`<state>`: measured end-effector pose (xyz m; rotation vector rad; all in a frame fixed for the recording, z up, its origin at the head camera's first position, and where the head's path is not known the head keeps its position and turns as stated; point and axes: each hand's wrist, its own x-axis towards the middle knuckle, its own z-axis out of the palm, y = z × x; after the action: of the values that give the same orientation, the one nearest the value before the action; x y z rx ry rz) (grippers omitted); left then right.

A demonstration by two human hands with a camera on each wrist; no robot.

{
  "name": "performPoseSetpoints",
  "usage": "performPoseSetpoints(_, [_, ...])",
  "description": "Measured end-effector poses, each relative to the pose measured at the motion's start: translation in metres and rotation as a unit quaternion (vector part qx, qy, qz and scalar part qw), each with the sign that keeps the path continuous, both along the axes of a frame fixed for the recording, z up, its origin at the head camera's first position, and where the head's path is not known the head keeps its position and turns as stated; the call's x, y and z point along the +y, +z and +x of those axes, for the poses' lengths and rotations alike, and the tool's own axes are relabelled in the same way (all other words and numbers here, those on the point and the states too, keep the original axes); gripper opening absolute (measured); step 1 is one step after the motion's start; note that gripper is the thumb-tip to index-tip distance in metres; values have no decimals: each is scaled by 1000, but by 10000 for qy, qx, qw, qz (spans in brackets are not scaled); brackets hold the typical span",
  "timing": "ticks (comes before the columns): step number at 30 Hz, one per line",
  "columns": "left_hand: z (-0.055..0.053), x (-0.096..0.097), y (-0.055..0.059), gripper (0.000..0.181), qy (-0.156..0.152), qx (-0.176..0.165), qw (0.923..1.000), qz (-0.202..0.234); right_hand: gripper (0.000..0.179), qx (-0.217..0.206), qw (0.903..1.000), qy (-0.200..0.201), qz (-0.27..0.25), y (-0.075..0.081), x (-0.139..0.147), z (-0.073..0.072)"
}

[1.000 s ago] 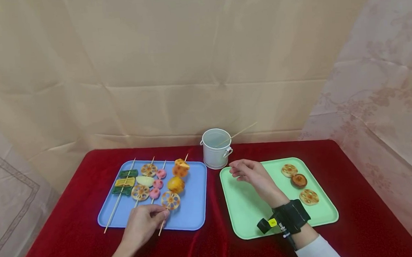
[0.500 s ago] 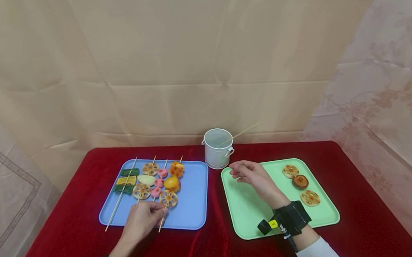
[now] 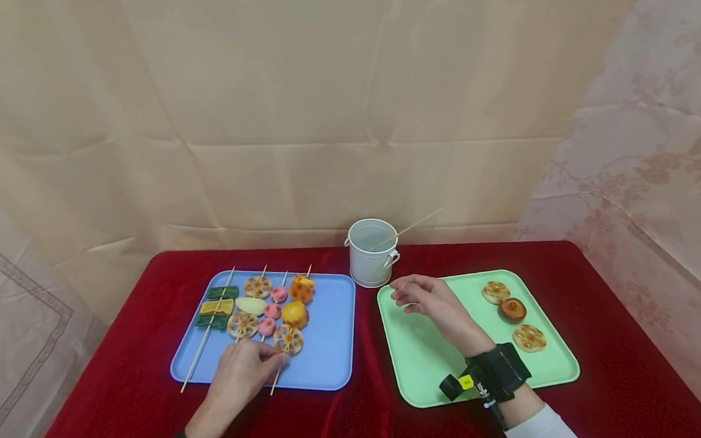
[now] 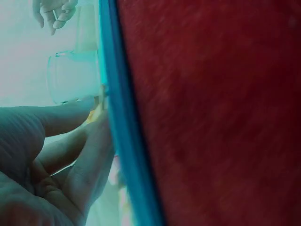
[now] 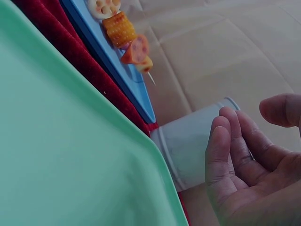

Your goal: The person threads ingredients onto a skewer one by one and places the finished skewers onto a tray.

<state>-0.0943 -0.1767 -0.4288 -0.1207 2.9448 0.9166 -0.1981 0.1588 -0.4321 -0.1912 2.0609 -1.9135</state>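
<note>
At the front of the blue tray (image 3: 330, 374), my left hand (image 3: 239, 376) pinches the lower stick of a food skewer. Threaded on it are a lotus root slice (image 3: 288, 339), a yellow corn piece (image 3: 295, 314) and an orange piece (image 3: 302, 288) at the top. The left wrist view has the thumb and fingers (image 4: 84, 165) together right at the tray's rim. My right hand (image 3: 431, 304) hovers at the left part of the green tray (image 3: 414, 369). Its fingers (image 5: 218, 155) are loosely bent and hold nothing, with the thumb apart.
Left of the held skewer lie skewers with pink balls (image 3: 272, 311), lotus slices (image 3: 242, 325) and green and yellow pieces (image 3: 216, 307). A white bucket (image 3: 370, 268) with a bare stick (image 3: 417, 223) stands behind the trays. Loose lotus slices (image 3: 529, 338) and a brown round piece (image 3: 512, 310) lie on the green tray.
The left hand has brought the skewer left and down, so it now lies on the blue tray beside the pink-ball skewer. The right hand has stayed in place.
</note>
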Motion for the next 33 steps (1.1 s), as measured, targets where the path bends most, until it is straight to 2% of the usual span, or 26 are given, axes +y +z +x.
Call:
performPoseSetpoints(5, [-1, -2, 16, 20, 24, 247, 9989, -395, 46, 79, 10000, 10, 36, 0, 4, 0])
performPoseSetpoints(9, [-8, 0, 27, 25, 70, 746, 9955, -577, 45, 222, 9997, -25, 67, 1, 9, 0])
performPoseSetpoints(13, [-20, 9, 32, 31, -34, 1357, 9894, -514, 43, 374, 9987, -78, 336, 4, 15, 0])
performPoseSetpoints(17, [-33, 22, 32, 39, -160, 1610, 9866, -229, 40, 664, 9938, -183, 874, 11, 20, -2])
performPoseSetpoints(21, [-45, 36, 31, 42, -201, 1704, 9851, 70, 36, 1118, 9822, -485, 1427, 19, 26, -9])
performPoseSetpoints(24, [-52, 45, 29, 42, -181, 1663, 9854, 310, 33, 1502, 9690, -748, 1812, 26, 32, -17])
performPoseSetpoints(29, [-57, 51, 23, 39, -144, 1547, 9868, 464, 35, 2125, 9451, -1081, 2232, 38, 33, -35])
performPoseSetpoints(31, [-57, 54, 20, 38, -161, 1561, 9864, 482, 39, 2280, 9392, -1228, 2253, 42, 33, -43])
performPoseSetpoints(33, [-56, 56, 18, 38, -185, 1575, 9861, 505, 42, 2333, 9372, -1356, 2209, 46, 32, -49])
